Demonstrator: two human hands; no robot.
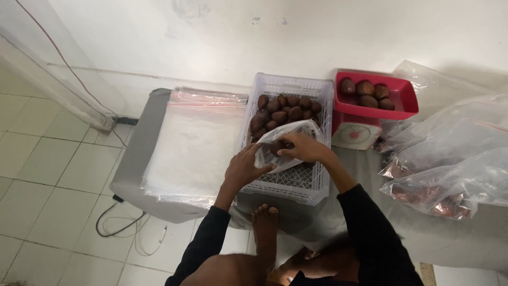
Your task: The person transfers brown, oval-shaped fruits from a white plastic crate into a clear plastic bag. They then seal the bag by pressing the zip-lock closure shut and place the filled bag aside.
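Note:
Both my hands hold a clear plastic bag [288, 139] over a white lattice crate [312, 185]. My left hand [242, 168] grips the bag's lower left edge. My right hand [302, 148] grips its upper rim, fingers curled over the opening. Several brown scaly fruits [286, 108] lie in the far half of the crate, and a few dark ones show through the bag.
A stack of clear zip bags [193, 143] lies on a grey box left of the crate. A red scale tray [397, 103] with several fruits stands at the right. Filled bags [450, 180] lie further right. A black cable [119, 225] runs on the tiled floor. My bare foot [264, 228] is below the crate.

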